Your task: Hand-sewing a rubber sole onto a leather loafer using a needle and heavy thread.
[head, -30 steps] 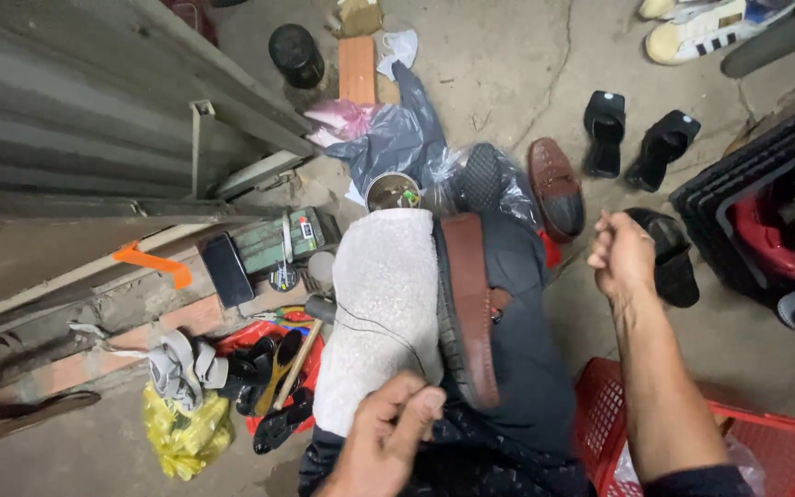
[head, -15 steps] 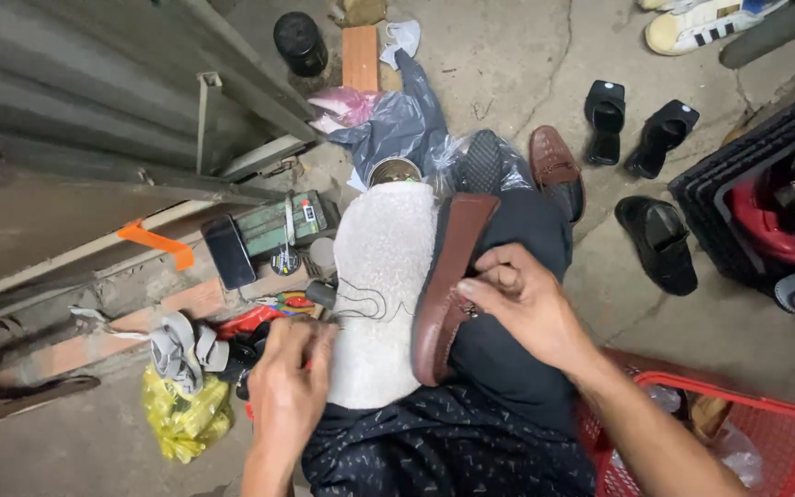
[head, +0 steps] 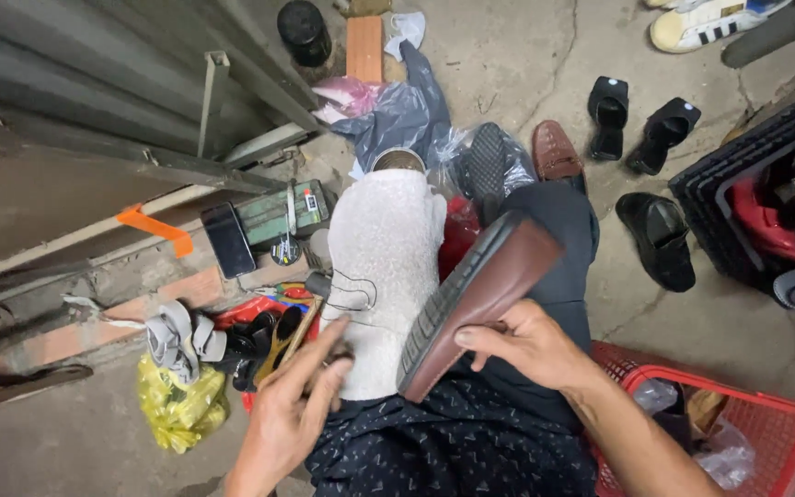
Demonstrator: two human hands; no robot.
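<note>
My right hand (head: 531,348) grips a brown shoe (head: 476,299) over my lap, tilted so its dark ribbed sole faces up. A white towel (head: 384,267) is draped over my left thigh, with a dark thread lying looped on it. My left hand (head: 292,405) rests at the towel's near left edge, fingers extended and touching the cloth; I cannot tell whether it pinches something small. A second brown shoe (head: 556,152) lies on the floor beyond my knee.
Tools, brushes and a phone (head: 229,239) lie on the floor at left, with a yellow bag (head: 177,410). A red basket (head: 747,433) stands at right. Black sandals (head: 660,239), a white sneaker (head: 706,20) and a dark crate (head: 766,193) sit farther right.
My right hand came in from the right, took the brown shoe off my lap and turned it sole-up. My left hand moved onto the towel's edge.
</note>
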